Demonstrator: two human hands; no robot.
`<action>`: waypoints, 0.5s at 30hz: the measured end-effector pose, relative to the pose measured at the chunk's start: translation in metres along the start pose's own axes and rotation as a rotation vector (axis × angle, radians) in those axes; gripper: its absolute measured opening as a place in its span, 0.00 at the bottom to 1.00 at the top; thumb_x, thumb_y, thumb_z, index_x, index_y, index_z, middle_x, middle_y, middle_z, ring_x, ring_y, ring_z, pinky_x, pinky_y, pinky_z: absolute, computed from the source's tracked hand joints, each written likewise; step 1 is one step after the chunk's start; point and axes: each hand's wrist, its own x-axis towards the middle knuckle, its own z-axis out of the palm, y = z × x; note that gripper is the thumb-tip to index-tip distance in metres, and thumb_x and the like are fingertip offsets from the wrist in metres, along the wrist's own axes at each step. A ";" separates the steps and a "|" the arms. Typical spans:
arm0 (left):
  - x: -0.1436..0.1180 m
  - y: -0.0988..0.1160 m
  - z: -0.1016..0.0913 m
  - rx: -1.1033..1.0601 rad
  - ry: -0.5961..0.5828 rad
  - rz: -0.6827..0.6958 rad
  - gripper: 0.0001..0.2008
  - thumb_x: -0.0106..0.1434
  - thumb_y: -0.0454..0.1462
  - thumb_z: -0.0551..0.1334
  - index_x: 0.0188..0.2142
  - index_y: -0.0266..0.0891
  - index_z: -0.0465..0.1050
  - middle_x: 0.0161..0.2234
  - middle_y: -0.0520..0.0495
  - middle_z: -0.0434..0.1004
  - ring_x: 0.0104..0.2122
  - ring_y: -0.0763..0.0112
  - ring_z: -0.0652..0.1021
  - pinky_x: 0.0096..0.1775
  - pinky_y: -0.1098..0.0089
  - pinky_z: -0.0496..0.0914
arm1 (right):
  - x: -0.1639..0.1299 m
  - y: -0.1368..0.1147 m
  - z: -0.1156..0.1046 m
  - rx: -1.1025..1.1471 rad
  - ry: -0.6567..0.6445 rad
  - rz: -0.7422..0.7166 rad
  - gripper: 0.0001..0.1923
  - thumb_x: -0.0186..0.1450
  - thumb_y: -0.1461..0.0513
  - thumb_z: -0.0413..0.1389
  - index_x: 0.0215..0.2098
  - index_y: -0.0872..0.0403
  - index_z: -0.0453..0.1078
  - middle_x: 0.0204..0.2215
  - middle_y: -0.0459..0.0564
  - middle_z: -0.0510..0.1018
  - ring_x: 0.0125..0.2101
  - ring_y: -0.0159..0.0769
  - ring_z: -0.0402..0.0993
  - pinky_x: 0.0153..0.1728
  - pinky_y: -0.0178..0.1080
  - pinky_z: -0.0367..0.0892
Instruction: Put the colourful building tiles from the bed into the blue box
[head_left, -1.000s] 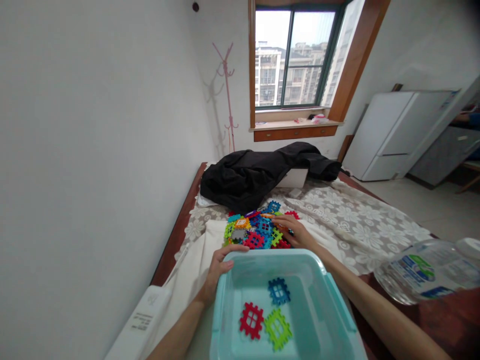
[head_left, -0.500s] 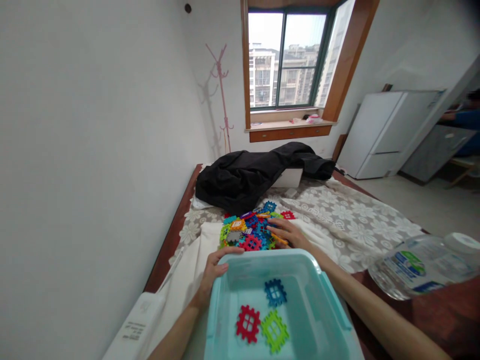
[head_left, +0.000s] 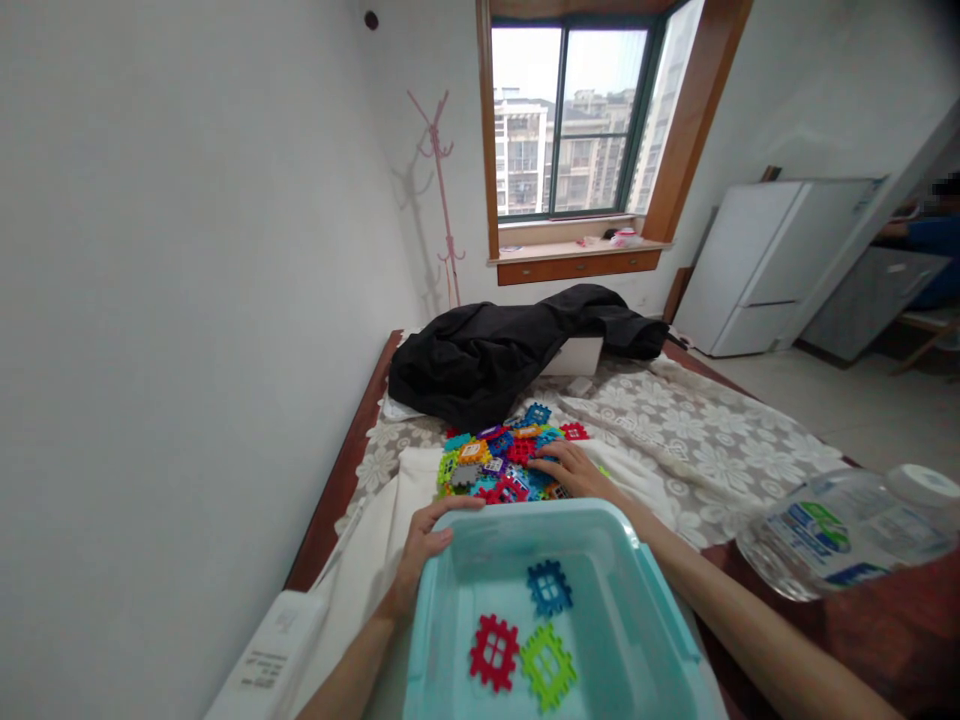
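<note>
A light teal plastic bin (head_left: 517, 520) stands close in front of me. On its floor lie a red building piece (head_left: 494, 652), a lime green one (head_left: 548, 667) and a dark blue one (head_left: 550, 587), each square with notched edges and a window-like middle. My left hand (head_left: 420, 545) grips the bin's far left corner, thumb over the rim. Just past the bin is a heap of mixed-colour building pieces (head_left: 472, 453). At the heap's right side, my right hand (head_left: 574, 468) rests with fingers stretched over the pieces, apparently holding none; its fingertips are partly hard to make out.
A black cloth (head_left: 480, 350) lies across the far end of the flowered bedspread (head_left: 720, 430), partly over a white box (head_left: 576, 357). To the right is a large clear bottle (head_left: 832, 535). A person in blue (head_left: 934, 240) is at the far right, beyond the fridge (head_left: 780, 265).
My right hand has shifted slightly within the heap, and an orange piece by its fingers no longer shows there. Some pieces under it have moved, uncovering a red one. My left hand stays put.
</note>
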 end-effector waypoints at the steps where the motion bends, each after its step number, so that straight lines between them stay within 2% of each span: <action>1: 0.000 0.000 0.000 0.009 0.003 0.007 0.22 0.57 0.46 0.66 0.49 0.40 0.82 0.49 0.40 0.82 0.46 0.46 0.80 0.45 0.57 0.77 | 0.000 0.001 0.001 0.003 0.017 0.005 0.34 0.68 0.45 0.62 0.68 0.44 0.64 0.63 0.57 0.71 0.64 0.53 0.66 0.67 0.57 0.59; 4: 0.000 0.001 0.000 0.046 0.007 0.037 0.21 0.58 0.46 0.66 0.49 0.39 0.83 0.50 0.40 0.82 0.49 0.45 0.79 0.48 0.57 0.75 | 0.000 0.005 0.005 0.008 0.048 -0.019 0.28 0.71 0.45 0.59 0.62 0.49 0.69 0.62 0.58 0.73 0.63 0.51 0.67 0.65 0.56 0.63; 6: 0.000 0.001 -0.001 0.059 0.005 0.039 0.22 0.59 0.45 0.66 0.50 0.39 0.82 0.52 0.40 0.82 0.51 0.45 0.78 0.50 0.56 0.75 | 0.001 0.006 0.006 -0.016 0.063 -0.038 0.27 0.72 0.45 0.57 0.62 0.50 0.69 0.59 0.59 0.76 0.60 0.51 0.70 0.62 0.55 0.66; 11: 0.000 -0.002 -0.004 0.054 -0.013 0.031 0.22 0.60 0.45 0.65 0.51 0.39 0.81 0.55 0.39 0.80 0.55 0.41 0.76 0.52 0.54 0.74 | 0.001 0.004 0.001 -0.113 0.088 -0.076 0.27 0.73 0.45 0.56 0.64 0.48 0.69 0.57 0.58 0.79 0.53 0.51 0.75 0.55 0.53 0.71; 15: 0.000 -0.002 -0.004 0.033 -0.027 0.038 0.22 0.60 0.45 0.66 0.51 0.39 0.82 0.51 0.39 0.82 0.54 0.42 0.77 0.51 0.55 0.74 | -0.002 -0.003 -0.004 -0.103 0.154 -0.046 0.25 0.72 0.45 0.57 0.62 0.47 0.73 0.52 0.58 0.81 0.47 0.50 0.78 0.49 0.51 0.74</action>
